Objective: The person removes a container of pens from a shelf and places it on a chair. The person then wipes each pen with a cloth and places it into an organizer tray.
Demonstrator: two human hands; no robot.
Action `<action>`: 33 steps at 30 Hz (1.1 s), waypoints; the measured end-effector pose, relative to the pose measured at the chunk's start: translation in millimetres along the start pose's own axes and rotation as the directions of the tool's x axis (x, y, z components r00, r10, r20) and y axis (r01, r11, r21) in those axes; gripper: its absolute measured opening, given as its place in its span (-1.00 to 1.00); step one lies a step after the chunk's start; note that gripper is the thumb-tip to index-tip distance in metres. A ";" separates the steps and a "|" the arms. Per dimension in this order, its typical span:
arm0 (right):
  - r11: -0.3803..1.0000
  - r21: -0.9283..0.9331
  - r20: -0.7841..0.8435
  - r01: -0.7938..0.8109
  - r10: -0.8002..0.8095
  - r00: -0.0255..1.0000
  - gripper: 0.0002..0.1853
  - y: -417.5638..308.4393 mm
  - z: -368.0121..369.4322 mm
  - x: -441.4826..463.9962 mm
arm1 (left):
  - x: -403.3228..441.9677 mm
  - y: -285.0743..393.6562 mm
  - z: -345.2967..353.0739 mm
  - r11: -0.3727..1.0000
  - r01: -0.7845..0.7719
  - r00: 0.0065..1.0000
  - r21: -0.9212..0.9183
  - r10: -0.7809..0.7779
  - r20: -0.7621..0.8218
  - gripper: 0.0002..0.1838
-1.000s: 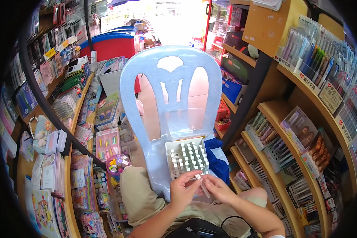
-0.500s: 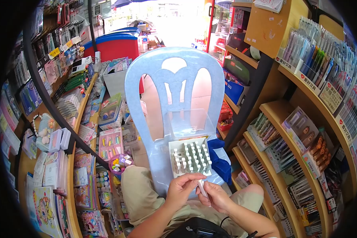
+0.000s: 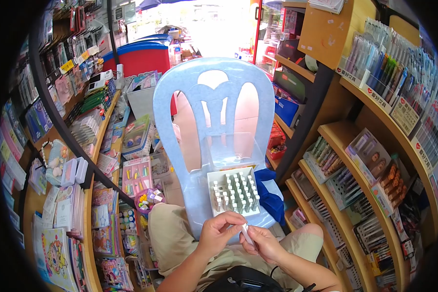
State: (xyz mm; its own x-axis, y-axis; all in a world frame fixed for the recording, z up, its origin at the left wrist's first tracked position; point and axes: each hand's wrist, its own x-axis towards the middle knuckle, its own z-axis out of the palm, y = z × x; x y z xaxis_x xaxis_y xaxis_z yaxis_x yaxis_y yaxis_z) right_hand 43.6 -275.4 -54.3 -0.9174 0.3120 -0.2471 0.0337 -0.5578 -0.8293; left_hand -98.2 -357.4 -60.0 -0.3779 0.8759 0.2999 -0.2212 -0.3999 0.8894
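Facing, between tall shelving on both sides, with the right shelving (image 3: 343,138) packed with pens and boxed goods and the left shelving (image 3: 101,134) loaded with booklets, packets and small goods. Directly ahead, see a light blue plastic chair (image 3: 166,121), back upright and pierced by long openings. Sitting close up to its seat, in beige trousers (image 3: 180,246), knees spread to either side, with a black bag (image 3: 241,281) at the lap. On the seat, see a white box (image 3: 210,194), with its clear lid (image 3: 231,148) raised at the far side, towards the chair back. Just to the right of the box, note a crumpled dark blue cloth (image 3: 271,198). Beside the chair, at left, spot a purple basket (image 3: 140,209) of small colourful items. Just nearer than the box, above the lap, have 2 bare hands close together. With the right hand (image 3: 266,246), grip a slim white tube (image 3: 248,235) between closed thumb and fingers, tilted with its top end leaning left. With the left hand (image 3: 220,233), hold thumb and fingers bent together at that top end; cannot tell whether touching it. Inside the box, see white-capped bottles (image 3: 232,194) standing upright in rows.
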 end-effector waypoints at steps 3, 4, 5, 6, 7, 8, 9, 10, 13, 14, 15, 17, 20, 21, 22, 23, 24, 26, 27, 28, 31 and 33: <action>1.000 0.000 -0.015 -0.004 0.004 1.000 -0.62 -1.5 0.7 -2.1 | 0.2 0.4 -0.1 0.995 -0.059 0.998 0.076 0.056 0.038 -0.88; 1.000 -0.007 -0.017 -0.002 0.002 1.000 -0.62 -2.3 1.3 -2.8 | 0.2 0.7 -0.3 0.991 -0.083 0.996 0.106 0.078 0.050 -0.87; 1.000 -0.015 -0.018 0.000 0.000 1.000 -0.62 -3.1 2.0 -3.3 | -0.1 1.5 -0.1 0.989 -0.090 0.995 0.116 0.084 0.058 -0.87; 1.000 -0.019 -0.015 0.001 -0.002 1.000 -0.62 -4.1 2.8 -3.9 | -0.7 2.8 0.4 0.987 -0.098 0.994 0.126 0.090 0.065 -0.86; 1.000 -0.023 -0.012 0.003 -0.004 1.000 -0.61 -5.1 3.7 -4.5 | -1.3 3.8 0.8 0.985 -0.105 0.993 0.137 0.096 0.072 -0.86; 1.000 -0.027 -0.009 0.006 -0.006 1.000 -0.61 -5.6 4.4 -4.9 | -1.9 3.2 0.8 0.981 -0.118 0.992 0.152 0.108 0.072 -0.85; 1.000 -0.030 -0.009 0.005 -0.005 1.000 -0.61 -5.6 4.7 -5.1 | -3.0 1.4 0.8 0.977 -0.130 0.990 0.168 0.119 0.073 -0.85; 0.999 -0.034 -0.010 0.003 -0.003 1.000 -0.61 -5.8 4.6 -5.6 | -3.9 -0.6 1.2 0.973 -0.142 0.989 0.182 0.130 0.073 -0.84; 0.999 -0.042 -0.010 0.009 -0.009 1.000 -0.62 -5.2 5.2 -6.6 | -6.1 -4.4 2.6 0.973 -0.156 0.987 0.170 0.147 0.059 -0.83; 0.999 -0.044 -0.010 0.013 -0.013 1.000 -0.62 -4.8 5.5 -7.1 | -6.8 -5.1 2.3 0.969 -0.170 0.985 0.181 0.159 0.074 -0.80; 0.999 -0.041 -0.019 0.010 -0.011 1.000 -0.62 -4.4 6.4 -7.6 | -7.6 -6.0 2.3 0.964 -0.184 0.982 0.191 0.170 0.088 -0.78; 0.999 -0.035 -0.037 0.006 -0.008 0.999 -0.61 -3.5 8.4 -8.3 | -8.2 -8.0 2.0 0.949 -0.211 0.976 0.233 0.190 0.108 -0.75; 1.000 -0.028 -0.060 -0.007 0.005 0.998 -0.57 -0.7 6.9 -7.1 | -8.9 -13.7 2.9 0.952 -0.211 0.977 0.221 0.197 0.083 -0.76; 1.000 -0.002 -0.047 -0.024 0.024 0.999 -0.55 -0.6 6.2 -6.1 | -10.3 -17.7 4.9 0.972 -0.186 0.982 0.142 0.181 0.047 -0.77; 0.999 0.024 -0.035 -0.040 0.040 0.999 -0.53 -0.4 5.8 -4.6 | -10.5 -19.7 6.2 0.985 -0.163 0.987 0.061 0.162 0.015 -0.78; 0.997 0.052 -0.022 -0.056 0.057 0.998 -0.51 0.1 5.9 -3.8 | -10.9 -18.5 7.0 0.995 -0.099 0.995 0.023 0.100 -0.025 -0.79; 0.996 0.069 -0.031 -0.061 0.063 0.998 -0.49 -2.5 7.7 -3.7 | -12.2 -16.2 8.7 0.999 -0.034 0.998 -0.019 0.033 -0.061 -0.80; 0.992 0.104 -0.050 -0.070 0.076 0.996 -0.46 -11.0 12.4 -3.2 | -13.0 -16.1 10.5 0.998 0.032 0.994 -0.060 -0.038 -0.103 -0.81; 0.991 0.096 -0.040 -0.089 0.094 0.995 -0.45 -10.9 10.3 -2.2 | -12.3 -16.7 10.6 0.998 0.031 0.993 -0.055 -0.037 -0.112 -0.81; 0.990 0.087 -0.029 -0.109 0.111 0.993 -0.43 -10.2 6.7 0.1 | -11.5 -16.8 10.6 0.998 0.030 0.992 -0.049 -0.036 -0.121 -0.81; 0.982 0.039 -0.054 -0.186 0.188 0.981 -0.41 -13.1 5.4 4.1 | -9.8 -14.2 12.5 0.998 0.027 0.992 -0.058 -0.034 -0.118 -0.79; 0.975 0.059 -0.075 -0.216 0.220 0.973 -0.44 -15.1 6.7 6.2 | -8.8 -12.1 14.0 0.997 0.028 0.993 -0.072 -0.036 -0.111 -0.78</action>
State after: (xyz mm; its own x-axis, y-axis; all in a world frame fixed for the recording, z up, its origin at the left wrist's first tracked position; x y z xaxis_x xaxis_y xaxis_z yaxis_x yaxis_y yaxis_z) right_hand 34.8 -270.2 -39.9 -0.8550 0.2384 -0.4606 0.2075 -0.6566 -0.7251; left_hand -79.6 -356.5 -68.5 -0.4669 0.8546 0.2274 -0.2959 -0.3932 0.8705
